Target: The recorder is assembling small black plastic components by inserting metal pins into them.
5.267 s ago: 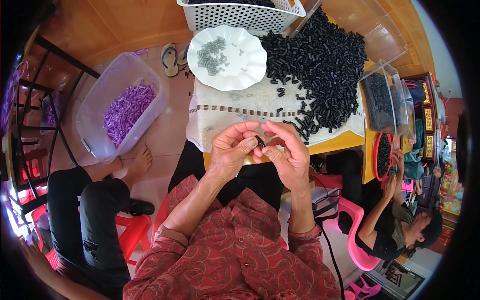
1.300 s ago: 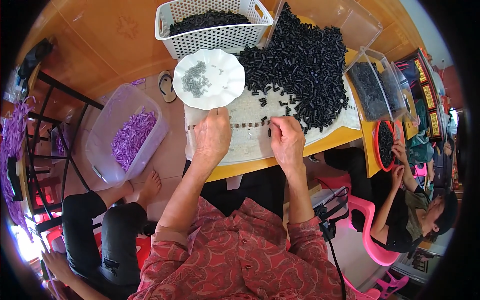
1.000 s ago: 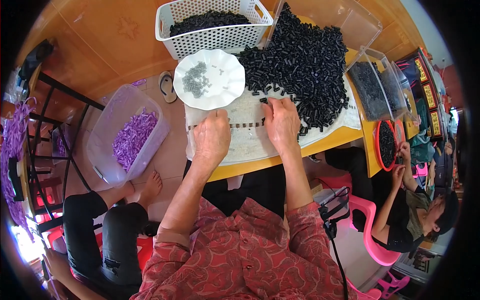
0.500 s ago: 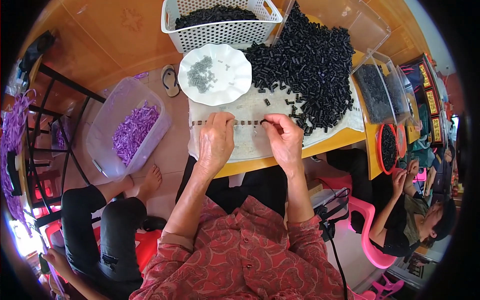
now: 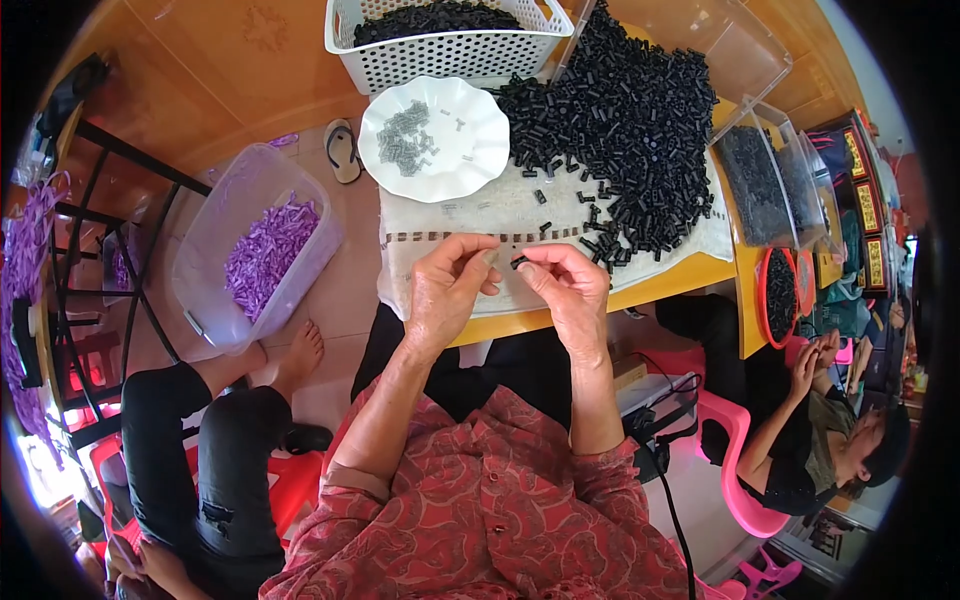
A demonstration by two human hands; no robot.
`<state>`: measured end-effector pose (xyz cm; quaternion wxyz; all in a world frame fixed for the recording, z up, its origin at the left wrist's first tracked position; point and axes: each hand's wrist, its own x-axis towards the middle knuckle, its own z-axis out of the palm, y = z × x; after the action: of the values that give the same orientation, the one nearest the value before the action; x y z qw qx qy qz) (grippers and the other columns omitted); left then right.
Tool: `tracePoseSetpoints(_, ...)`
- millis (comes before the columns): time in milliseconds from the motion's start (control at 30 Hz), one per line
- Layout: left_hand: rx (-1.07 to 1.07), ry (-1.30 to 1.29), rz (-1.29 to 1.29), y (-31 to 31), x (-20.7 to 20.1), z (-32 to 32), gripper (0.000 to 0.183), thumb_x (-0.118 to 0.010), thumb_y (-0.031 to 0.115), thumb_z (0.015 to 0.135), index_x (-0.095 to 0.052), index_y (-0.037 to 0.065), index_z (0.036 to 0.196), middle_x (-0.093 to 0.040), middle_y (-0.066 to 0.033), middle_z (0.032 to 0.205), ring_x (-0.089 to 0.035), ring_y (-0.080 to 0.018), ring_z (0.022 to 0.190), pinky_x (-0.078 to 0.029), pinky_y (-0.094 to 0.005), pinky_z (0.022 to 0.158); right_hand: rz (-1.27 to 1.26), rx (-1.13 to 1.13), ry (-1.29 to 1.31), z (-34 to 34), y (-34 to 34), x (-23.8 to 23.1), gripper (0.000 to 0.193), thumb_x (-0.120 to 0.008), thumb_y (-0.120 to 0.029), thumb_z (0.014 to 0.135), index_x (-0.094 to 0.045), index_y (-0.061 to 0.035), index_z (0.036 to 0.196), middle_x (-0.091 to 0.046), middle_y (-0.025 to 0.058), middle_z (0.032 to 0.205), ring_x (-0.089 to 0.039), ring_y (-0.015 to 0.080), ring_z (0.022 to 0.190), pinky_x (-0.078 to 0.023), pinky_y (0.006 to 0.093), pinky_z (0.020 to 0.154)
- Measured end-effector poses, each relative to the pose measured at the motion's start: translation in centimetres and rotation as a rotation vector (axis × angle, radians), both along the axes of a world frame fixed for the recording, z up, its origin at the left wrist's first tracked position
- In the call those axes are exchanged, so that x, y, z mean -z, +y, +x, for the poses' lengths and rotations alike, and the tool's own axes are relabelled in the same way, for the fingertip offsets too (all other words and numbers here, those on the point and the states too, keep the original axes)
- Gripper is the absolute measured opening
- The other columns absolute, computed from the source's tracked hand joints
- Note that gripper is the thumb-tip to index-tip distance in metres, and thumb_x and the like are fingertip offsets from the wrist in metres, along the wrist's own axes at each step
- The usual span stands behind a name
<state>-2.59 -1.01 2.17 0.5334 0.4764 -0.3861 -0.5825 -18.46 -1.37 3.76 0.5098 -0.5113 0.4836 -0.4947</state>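
My right hand (image 5: 569, 297) pinches a small black cylindrical piece (image 5: 519, 262) between thumb and forefinger. Just left of it, my left hand (image 5: 450, 290) has its thumb and forefinger pressed together; whatever is between them is too small to make out. The fingertips of both hands face each other, a short gap apart, over the white cloth (image 5: 400, 262) with its brown checked stripe. Beyond them lies a big heap of black cylindrical pieces (image 5: 640, 150), a few strays near its edge. A white scalloped plate (image 5: 480, 160) holds small clear pieces (image 5: 405, 140).
A white perforated basket (image 5: 450, 60) of black pieces stands behind the plate. Clear boxes (image 5: 760, 180) and a red-rimmed bowl (image 5: 776, 300) are at right. Left on the floor sits a translucent bin (image 5: 205, 255) of purple strips. People sit on both sides.
My hands have drawn nearer to each other and back toward me, away from the cloth's stripe. The black piece has come along in my right fingers.
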Motion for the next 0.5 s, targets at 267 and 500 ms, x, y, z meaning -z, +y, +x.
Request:
tracePoseSetpoints(267,-0.020,0.133,-0.034,0.7,0.8,-0.1,0.013,-0.056,0.004,0.092,-0.062,-0.003,0.102,-0.064,-0.0067,0.087,-0.064,-0.0114,0.072,-0.056,-0.0247,0.066,-0.086,-0.066,0.077,0.8,0.1,0.1,0.014,-0.068,0.005,0.080,-0.066,0.0001,0.094,-0.058,-0.0005,0.083,-0.052,0.0042,0.071,-0.043,0.0182,0.063)
tracePoseSetpoints(500,0.000,0.184,-0.068,1.1,1.2,0.1,0.014,-0.058,0.003,0.091,-0.061,-0.003,0.103,-0.065,-0.0061,0.089,-0.065,-0.0123,0.075,-0.056,-0.0245,0.070,-0.043,-0.088,0.028,1.3,0.5,0.4,0.012,-0.066,0.007,0.081,-0.065,0.0008,0.092,-0.057,0.0016,0.087,-0.055,0.0061,0.073,-0.047,0.0196,0.065)
